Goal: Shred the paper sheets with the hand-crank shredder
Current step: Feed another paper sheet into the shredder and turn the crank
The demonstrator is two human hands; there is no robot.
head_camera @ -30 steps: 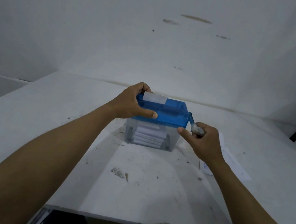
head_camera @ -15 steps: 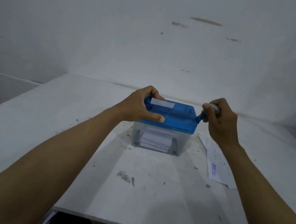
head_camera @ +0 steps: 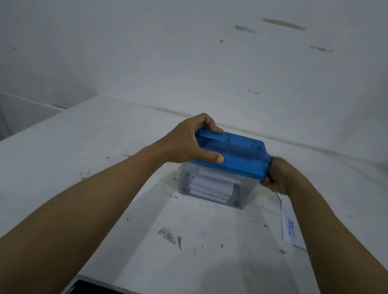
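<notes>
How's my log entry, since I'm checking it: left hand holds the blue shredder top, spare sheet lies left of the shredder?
Wrong side. The left hand holds the blue shredder top, but the spare sheet lies right of the shredder, as the head view shows.

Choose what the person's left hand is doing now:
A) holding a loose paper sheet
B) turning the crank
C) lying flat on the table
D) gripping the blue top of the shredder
D: the left hand grips the left end of the blue shredder top, thumb on its front face, fingers curled over its far edge.
</notes>
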